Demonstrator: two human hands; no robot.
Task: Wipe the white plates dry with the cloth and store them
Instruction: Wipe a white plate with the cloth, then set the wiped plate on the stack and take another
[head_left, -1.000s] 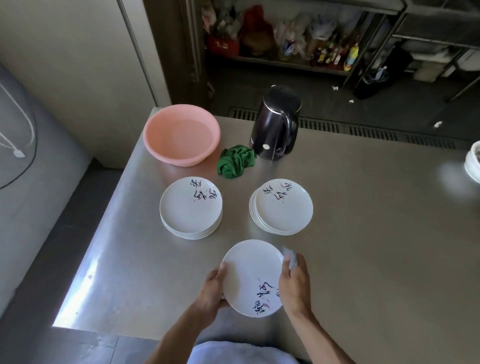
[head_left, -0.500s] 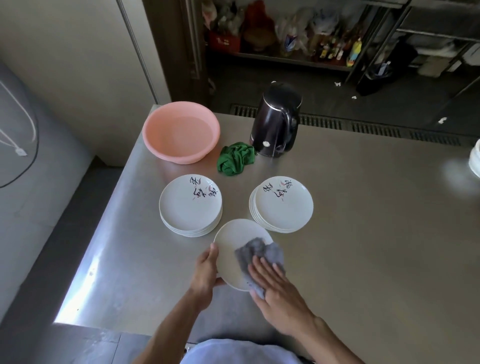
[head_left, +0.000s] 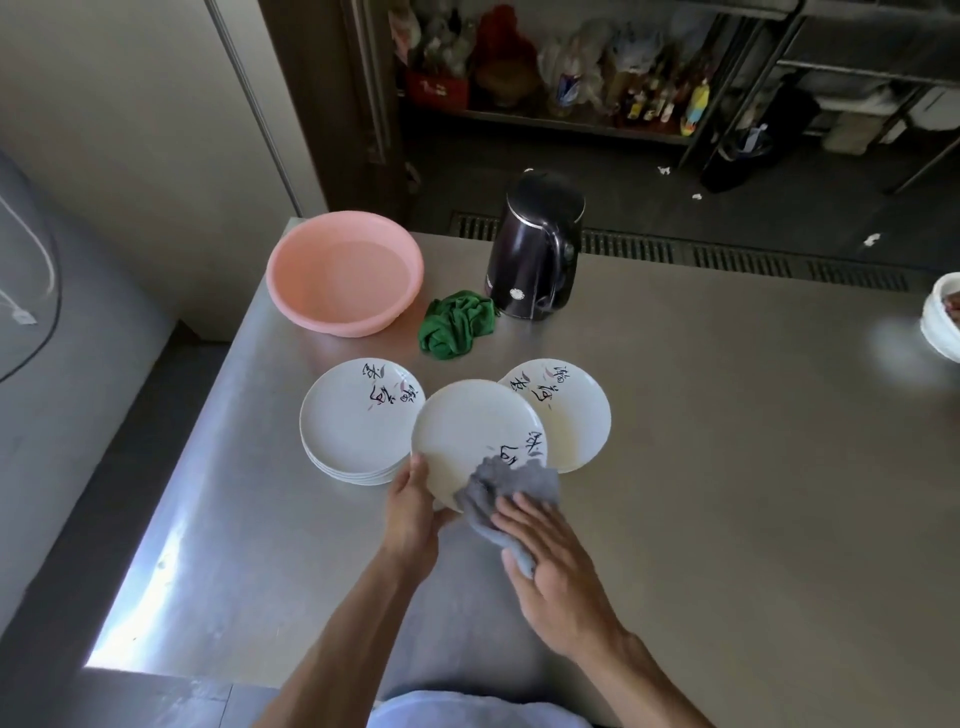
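Wiping: right hand (head_left: 556, 566), fingers flat, presses grey cloth (head_left: 498, 493) onto white plate (head_left: 467, 431).
Left hand (head_left: 413, 512): grips that plate's near rim, thumb on top.

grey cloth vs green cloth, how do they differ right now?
The grey cloth is in use, pressed onto the held plate by the right hand; the green cloth lies untouched on the table beside the kettle. The grey cloth lies flatter; the green cloth is bunched in a heap. Both are crumpled.
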